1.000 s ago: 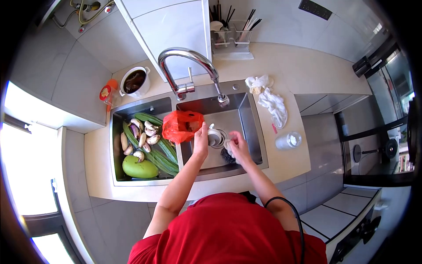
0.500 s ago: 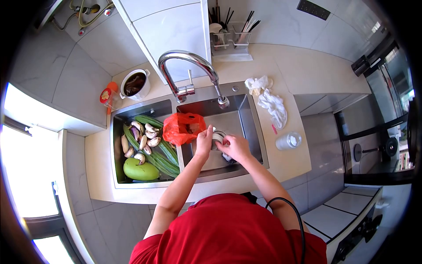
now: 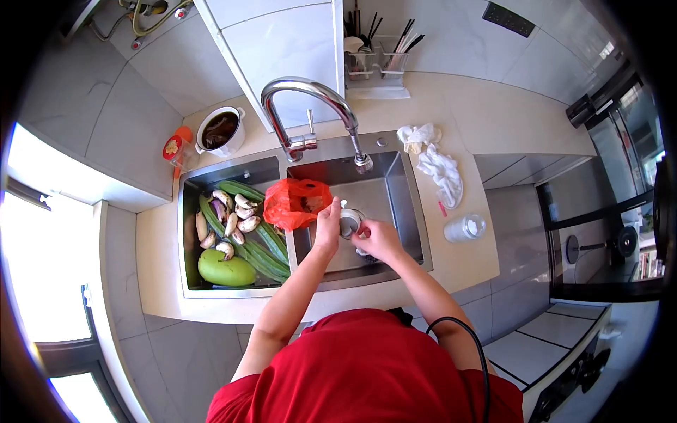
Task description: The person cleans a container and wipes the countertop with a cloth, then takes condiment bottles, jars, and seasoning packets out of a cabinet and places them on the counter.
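Observation:
Over the right basin, both hands hold a small round grey-and-white piece [image 3: 349, 223], like a shallow cup or lid; its exact kind is unclear. My left hand [image 3: 328, 225] grips its left side. The fingers of my right hand [image 3: 379, 238] are closed on its right edge. Just left of my left hand, a red plastic bag [image 3: 290, 204] lies over the divider between the basins, its contents mostly hidden. Partly behind my right hand, something small and dark [image 3: 368, 256] rests on the basin floor. Above hangs the faucet [image 3: 310, 88], with no water visible.
In the left basin [image 3: 185, 243] lie long ridged green gourds [image 3: 264, 259], a round green gourd [image 3: 226, 268] and several pale purple-streaked vegetables [image 3: 248, 224]. A white pot [image 3: 221, 132] and a red-lidded jar [image 3: 174, 150] stand back left. White cloths [image 3: 441, 169] and a glass jar [image 3: 464, 228] sit right.
The view has shifted slightly. The round piece is tilted so that its grey face shows more, and my right fingers have moved a little down along its edge.

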A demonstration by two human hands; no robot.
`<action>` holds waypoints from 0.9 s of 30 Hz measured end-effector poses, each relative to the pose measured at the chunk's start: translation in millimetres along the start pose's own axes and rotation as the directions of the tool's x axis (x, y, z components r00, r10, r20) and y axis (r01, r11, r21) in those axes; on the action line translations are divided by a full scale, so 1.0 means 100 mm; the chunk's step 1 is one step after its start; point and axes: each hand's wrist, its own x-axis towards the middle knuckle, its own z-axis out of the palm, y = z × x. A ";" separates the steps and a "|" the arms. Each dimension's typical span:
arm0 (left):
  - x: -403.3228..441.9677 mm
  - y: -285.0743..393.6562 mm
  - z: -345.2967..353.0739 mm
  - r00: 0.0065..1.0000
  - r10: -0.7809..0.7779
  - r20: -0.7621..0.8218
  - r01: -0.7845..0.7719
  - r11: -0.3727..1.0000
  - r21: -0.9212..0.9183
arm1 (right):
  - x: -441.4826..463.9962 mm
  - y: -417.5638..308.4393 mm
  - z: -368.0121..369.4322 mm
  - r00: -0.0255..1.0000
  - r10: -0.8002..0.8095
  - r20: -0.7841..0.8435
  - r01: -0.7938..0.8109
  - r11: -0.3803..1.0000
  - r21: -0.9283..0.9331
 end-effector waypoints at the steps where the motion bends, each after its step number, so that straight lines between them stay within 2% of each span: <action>1: 0.03 -0.01 -0.02 0.999 -0.037 0.009 0.037 0.997 -0.063 | -0.01 0.01 0.01 0.997 -0.077 -0.023 0.076 0.997 -0.019; 2: 0.07 -0.01 -0.05 0.997 -0.072 0.020 0.074 0.989 -0.126 | -0.01 0.03 0.01 0.997 -0.077 -0.022 0.077 0.997 -0.019; 3: 0.11 -0.01 -0.08 0.986 -0.165 0.016 0.165 0.968 -0.189 | 0.00 0.04 0.01 0.998 -0.053 -0.032 0.056 0.995 0.080; 4: 0.14 -0.02 -0.08 0.986 -0.166 0.017 0.166 0.968 -0.189 | 0.01 0.06 0.01 0.999 -0.028 -0.040 0.035 0.983 0.178; 5: 0.16 -0.03 -0.09 0.964 -0.260 0.061 0.265 0.909 -0.323 | 0.02 0.08 0.01 0.999 -0.027 -0.040 0.034 0.984 0.177; 6: 0.17 -0.02 -0.09 0.932 -0.343 0.117 0.358 0.821 -0.445 | 0.05 0.11 0.01 1.000 -0.013 -0.025 0.019 0.967 0.254; 7: 0.17 -0.01 -0.12 0.908 -0.341 0.244 0.419 0.766 -0.488 | 0.07 0.14 0.01 1.000 0.000 -0.008 0.002 0.944 0.329; 8: 0.17 0.00 -0.15 0.907 -0.341 0.245 0.420 0.765 -0.488 | 0.09 0.18 0.02 1.000 0.001 -0.008 0.002 0.945 0.328; 10: 0.04 0.22 -0.11 0.830 -0.258 0.495 0.509 0.713 -0.483 | 0.12 0.23 0.03 0.997 0.037 -0.063 0.000 0.859 0.512; 11: 0.04 0.18 -0.15 0.812 -0.196 0.550 0.508 0.702 -0.499 | 0.11 0.26 0.04 0.995 0.060 -0.081 -0.010 0.858 0.514; 12: -0.01 0.18 -0.14 0.811 -0.196 0.551 0.509 0.701 -0.499 | 0.10 0.22 0.00 0.995 0.060 -0.081 -0.010 0.859 0.513; 14: -0.11 0.18 -0.10 0.836 -0.140 0.531 0.401 0.817 -0.415 | 0.05 0.15 -0.09 0.994 0.082 -0.077 -0.052 0.944 0.326; 15: -0.12 0.14 -0.08 0.840 -0.087 0.536 0.346 0.847 -0.403 | 0.02 0.05 -0.13 0.989 0.062 -0.136 -0.040 0.986 0.160; 16: -0.13 0.10 -0.07 0.839 -0.086 0.537 0.345 0.847 -0.404 | 0.02 0.07 -0.10 0.989 0.061 -0.137 -0.039 0.987 0.158; 18: -0.15 0.03 -0.06 0.852 -0.109 0.512 0.325 0.877 -0.355 | 0.04 0.21 0.03 0.963 0.156 -0.222 -0.111 0.973 0.201; 20: -0.17 -0.03 -0.04 0.856 -0.136 0.499 0.345 0.869 -0.355 | 0.07 0.39 0.07 0.963 0.155 -0.221 -0.109 0.972 0.210; 22: -0.16 -0.04 -0.02 0.906 -0.157 0.394 0.337 0.830 -0.444 | 0.05 0.44 0.05 0.978 0.175 -0.117 -0.116 0.911 0.395; 23: -0.18 -0.06 -0.01 0.933 -0.151 0.326 0.294 0.842 -0.452 | 0.00 0.44 0.09 0.974 0.196 -0.118 -0.132 0.903 0.409; 24: -0.20 -0.08 0.01 0.933 -0.150 0.327 0.294 0.842 -0.453 | -0.04 0.29 0.02 0.969 0.237 -0.066 -0.187 0.884 0.429; 26: -0.24 -0.12 0.06 0.988 -0.056 0.140 0.100 0.939 -0.329 | -0.07 0.21 0.17 0.976 0.068 -0.209 0.061 0.831 0.553; 27: -0.27 -0.13 0.07 0.989 -0.056 0.140 0.100 0.939 -0.330 | -0.07 0.16 0.22 0.966 0.024 -0.256 0.131 0.812 0.569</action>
